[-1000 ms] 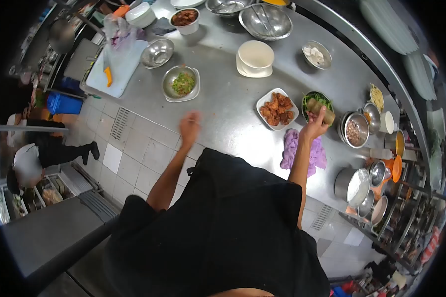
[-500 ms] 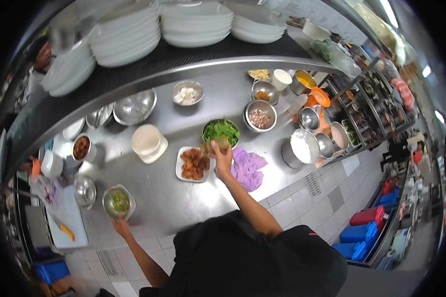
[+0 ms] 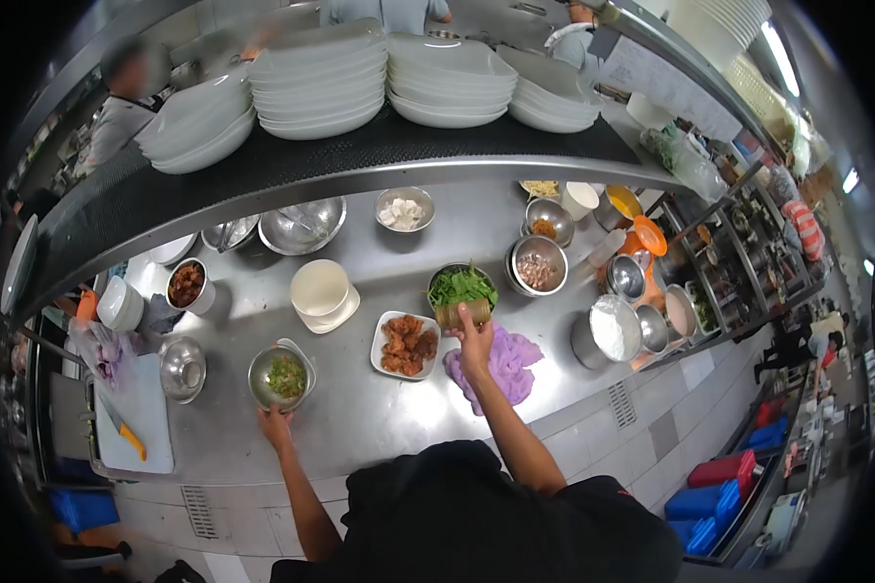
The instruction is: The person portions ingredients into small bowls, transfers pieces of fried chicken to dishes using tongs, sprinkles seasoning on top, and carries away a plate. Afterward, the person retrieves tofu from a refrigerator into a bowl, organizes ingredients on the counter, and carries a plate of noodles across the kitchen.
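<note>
My left hand grips the near rim of a steel bowl holding chopped greens; a pale dish edge shows beside or under it. My right hand is closed around a small amber-brown cylindrical jar, tilted on its side; its contents cannot be made out. Just beyond the jar is a bowl of green leaves. To the left of my right hand sits a white square dish of browned fried pieces. A crumpled purple cloth lies beside my right wrist.
Stacked white plates line the overhead shelf. A cutting board with a yellow-handled knife lies left. Several ingredient bowls and a pot of white powder stand right. Co-workers stand beyond the shelf.
My left hand has moved the bowl of chopped greens rightward and away from me, closer to the fried pieces. My right hand still holds the jar near the leaves. The camera view has shifted.
</note>
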Tool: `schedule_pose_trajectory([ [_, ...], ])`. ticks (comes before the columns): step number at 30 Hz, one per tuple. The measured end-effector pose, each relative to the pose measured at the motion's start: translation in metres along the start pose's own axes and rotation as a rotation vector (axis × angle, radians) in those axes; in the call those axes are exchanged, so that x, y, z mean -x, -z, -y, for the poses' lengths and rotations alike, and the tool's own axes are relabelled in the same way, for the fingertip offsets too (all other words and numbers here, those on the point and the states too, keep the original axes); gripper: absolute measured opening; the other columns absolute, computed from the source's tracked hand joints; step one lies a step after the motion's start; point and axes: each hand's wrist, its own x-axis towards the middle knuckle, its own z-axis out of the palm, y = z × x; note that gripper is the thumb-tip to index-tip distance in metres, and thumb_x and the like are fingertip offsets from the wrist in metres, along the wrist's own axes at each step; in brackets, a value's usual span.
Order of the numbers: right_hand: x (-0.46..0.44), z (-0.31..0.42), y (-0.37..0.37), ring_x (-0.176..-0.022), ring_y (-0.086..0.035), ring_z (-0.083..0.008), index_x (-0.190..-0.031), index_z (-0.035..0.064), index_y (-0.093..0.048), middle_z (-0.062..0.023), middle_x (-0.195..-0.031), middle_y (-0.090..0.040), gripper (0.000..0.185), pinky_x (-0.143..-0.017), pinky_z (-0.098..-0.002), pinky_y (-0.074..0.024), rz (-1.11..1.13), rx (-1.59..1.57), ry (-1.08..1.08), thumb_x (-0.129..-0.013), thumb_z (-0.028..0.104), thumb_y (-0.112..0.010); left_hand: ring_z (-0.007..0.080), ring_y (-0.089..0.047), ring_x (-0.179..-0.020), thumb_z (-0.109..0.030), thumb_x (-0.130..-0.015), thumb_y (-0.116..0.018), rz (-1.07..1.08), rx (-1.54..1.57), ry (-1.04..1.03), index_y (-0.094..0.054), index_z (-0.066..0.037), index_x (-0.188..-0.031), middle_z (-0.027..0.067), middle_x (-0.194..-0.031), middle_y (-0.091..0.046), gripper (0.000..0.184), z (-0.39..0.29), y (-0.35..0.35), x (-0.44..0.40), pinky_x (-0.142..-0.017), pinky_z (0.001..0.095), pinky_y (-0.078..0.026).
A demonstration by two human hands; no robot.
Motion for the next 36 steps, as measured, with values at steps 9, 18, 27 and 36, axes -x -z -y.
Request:
schedule_pose_trajectory([
  [9, 0.026, -0.007, 0.008, -0.056, -0.053, -0.0114, -0.105, 0.0012, -0.048, -0.0080, -0.084, -0.058, 0.039, -0.054, -0.0269, -0.0503, 0.045, 0.013, -0.169, -0.084, 0.026, -0.069, 0.0171, -0.060, -0.080, -0.021, -0.089, -0.057, 0.100, -0.179, -0.114, -0.047, 0.003, -0.126, 0.0128, -0.109, -0.055, 0.046, -0.002, 0.007, -0.012, -0.063, 0.0264, -0.050],
  [18, 0.032, -0.019, 0.015, -0.049, -0.047, -0.0083, -0.099, 0.0037, -0.049, -0.0033, -0.072, -0.054, 0.035, -0.053, -0.0272, -0.0509, -0.036, -0.036, -0.204, -0.083, 0.027, -0.070, 0.0210, -0.058, -0.084, -0.022, -0.097, -0.047, -0.136, -0.338, -0.689, -0.055, 0.003, -0.115, 0.0145, -0.107, -0.058, 0.032, 0.010, 0.011, -0.007, -0.071, 0.0316, -0.047],
  [27, 0.018, -0.005, -0.015, -0.069, -0.057, -0.0134, -0.108, 0.0080, -0.048, -0.0036, -0.089, -0.056, 0.037, -0.057, -0.0269, -0.0498, 0.001, -0.123, -0.122, -0.084, 0.027, -0.068, 0.0200, -0.058, -0.082, -0.022, -0.097, -0.047, -0.154, -0.307, -0.715, -0.056, 0.002, -0.111, 0.0136, -0.095, -0.060, 0.029, 0.004, 0.006, 0.002, -0.071, 0.0304, -0.047],
  [36, -0.011, 0.003, -0.036, -0.063, -0.055, -0.0118, -0.101, 0.0050, -0.048, -0.0047, -0.082, -0.056, 0.032, -0.056, -0.0277, -0.0523, 0.034, -0.134, -0.016, -0.085, 0.025, -0.067, 0.0200, -0.057, -0.080, -0.023, -0.097, -0.047, -0.157, -0.316, -0.566, -0.056, 0.001, -0.110, 0.0138, -0.096, -0.061, 0.030, -0.008, 0.003, 0.014, -0.072, 0.0303, -0.046],
])
